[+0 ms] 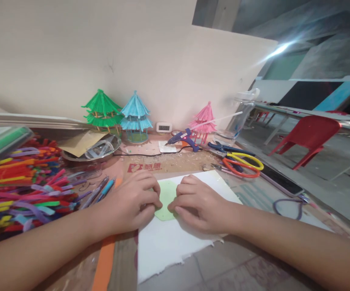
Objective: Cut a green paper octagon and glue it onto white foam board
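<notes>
A light green piece with angled corners (166, 198), flat like foam or card, lies over a torn-edged white sheet (163, 250). From the left side, my left hand (135, 202) bends its fingers down onto the green piece's edge, thumb and fingertips close together. Opposite it, my right hand (199, 204) has its fingers curled over the right edge of the same piece. Part of the green piece is covered by both hands, and a narrow strip of it shows between them.
Fuzzy pipe cleaners (26, 194) are heaped at left beside pens (102, 190). Behind stand green (101, 111), blue (135, 117) and pink (207, 121) pavilion models and a glue gun (184, 139). Scissors (244, 163), pliers (223, 149) and a phone (281, 180) lie at right.
</notes>
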A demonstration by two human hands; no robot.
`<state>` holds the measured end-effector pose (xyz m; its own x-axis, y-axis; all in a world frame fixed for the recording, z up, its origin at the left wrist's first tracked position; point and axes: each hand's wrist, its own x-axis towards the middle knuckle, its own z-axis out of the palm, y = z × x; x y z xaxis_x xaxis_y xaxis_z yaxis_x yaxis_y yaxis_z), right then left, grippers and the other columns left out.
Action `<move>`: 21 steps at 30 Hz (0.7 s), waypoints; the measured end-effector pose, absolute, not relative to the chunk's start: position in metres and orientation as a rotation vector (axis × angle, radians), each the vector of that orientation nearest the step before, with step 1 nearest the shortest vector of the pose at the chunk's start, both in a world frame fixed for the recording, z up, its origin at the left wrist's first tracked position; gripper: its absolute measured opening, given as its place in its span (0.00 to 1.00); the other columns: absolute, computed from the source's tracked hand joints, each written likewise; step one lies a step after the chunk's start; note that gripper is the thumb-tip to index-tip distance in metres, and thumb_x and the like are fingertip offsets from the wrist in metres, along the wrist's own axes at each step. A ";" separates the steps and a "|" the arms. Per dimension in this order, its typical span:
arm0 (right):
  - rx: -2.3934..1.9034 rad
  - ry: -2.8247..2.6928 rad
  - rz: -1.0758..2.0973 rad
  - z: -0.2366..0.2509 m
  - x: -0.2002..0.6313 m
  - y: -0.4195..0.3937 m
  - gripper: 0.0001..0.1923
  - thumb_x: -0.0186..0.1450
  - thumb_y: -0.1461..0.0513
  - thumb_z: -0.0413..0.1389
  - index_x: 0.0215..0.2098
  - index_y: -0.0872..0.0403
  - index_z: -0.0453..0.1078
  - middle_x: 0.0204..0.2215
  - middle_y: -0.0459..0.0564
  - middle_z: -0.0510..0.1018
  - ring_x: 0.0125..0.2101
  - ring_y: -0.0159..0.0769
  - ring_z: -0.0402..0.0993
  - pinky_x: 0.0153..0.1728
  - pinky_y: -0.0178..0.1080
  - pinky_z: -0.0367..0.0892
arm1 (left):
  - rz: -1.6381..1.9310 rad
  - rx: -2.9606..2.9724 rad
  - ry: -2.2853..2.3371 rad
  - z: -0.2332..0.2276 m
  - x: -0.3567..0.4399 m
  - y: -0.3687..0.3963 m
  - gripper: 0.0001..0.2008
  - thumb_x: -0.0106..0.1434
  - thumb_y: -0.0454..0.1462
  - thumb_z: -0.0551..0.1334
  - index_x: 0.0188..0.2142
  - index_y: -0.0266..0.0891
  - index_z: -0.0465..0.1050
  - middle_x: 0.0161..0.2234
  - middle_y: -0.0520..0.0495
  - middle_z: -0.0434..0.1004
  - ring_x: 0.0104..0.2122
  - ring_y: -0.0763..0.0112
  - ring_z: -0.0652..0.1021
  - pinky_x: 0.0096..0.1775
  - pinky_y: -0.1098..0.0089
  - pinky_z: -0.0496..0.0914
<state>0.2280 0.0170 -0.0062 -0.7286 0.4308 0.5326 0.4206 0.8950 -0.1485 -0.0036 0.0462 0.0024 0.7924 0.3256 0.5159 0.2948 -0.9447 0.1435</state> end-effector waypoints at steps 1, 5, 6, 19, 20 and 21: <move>-0.610 -2.479 0.024 -0.006 0.228 0.017 0.13 0.68 0.66 0.50 0.34 0.57 0.77 0.24 0.49 0.73 0.29 0.36 0.64 0.33 0.41 0.59 | 0.859 2.930 0.499 0.003 -0.003 0.046 0.13 0.59 0.26 0.54 0.29 0.40 0.76 0.31 0.48 0.73 0.36 0.65 0.72 0.43 0.63 0.67; -0.603 -2.466 0.028 -0.006 0.227 0.017 0.14 0.68 0.66 0.49 0.34 0.57 0.77 0.24 0.49 0.73 0.29 0.36 0.64 0.33 0.41 0.59 | 0.855 2.960 0.469 0.004 -0.003 0.046 0.13 0.60 0.26 0.54 0.28 0.40 0.75 0.30 0.48 0.73 0.35 0.64 0.72 0.42 0.63 0.68; -0.597 -2.463 0.028 -0.006 0.226 0.017 0.13 0.68 0.67 0.49 0.34 0.57 0.77 0.24 0.49 0.74 0.29 0.36 0.64 0.33 0.41 0.59 | 0.853 2.966 0.464 0.004 -0.004 0.046 0.13 0.60 0.26 0.54 0.28 0.40 0.75 0.30 0.48 0.73 0.35 0.64 0.72 0.42 0.62 0.68; -0.609 -2.459 0.039 -0.005 0.227 0.017 0.13 0.68 0.67 0.49 0.31 0.57 0.74 0.23 0.49 0.73 0.28 0.36 0.64 0.33 0.40 0.59 | 0.952 2.963 0.502 0.002 -0.004 0.045 0.13 0.61 0.27 0.54 0.27 0.39 0.73 0.29 0.48 0.73 0.34 0.66 0.73 0.41 0.64 0.68; -0.610 -2.461 0.040 -0.005 0.227 0.017 0.13 0.67 0.67 0.49 0.31 0.57 0.74 0.23 0.49 0.73 0.28 0.36 0.64 0.33 0.40 0.59 | 0.950 2.971 0.499 0.001 -0.004 0.044 0.13 0.62 0.27 0.54 0.28 0.39 0.74 0.30 0.47 0.74 0.35 0.65 0.73 0.42 0.64 0.68; -0.614 -2.465 0.038 -0.005 0.227 0.017 0.12 0.67 0.67 0.49 0.31 0.56 0.74 0.23 0.49 0.73 0.28 0.36 0.64 0.33 0.41 0.59 | 0.945 2.978 0.497 0.001 -0.005 0.044 0.13 0.62 0.27 0.54 0.30 0.39 0.75 0.31 0.47 0.74 0.35 0.65 0.73 0.42 0.64 0.68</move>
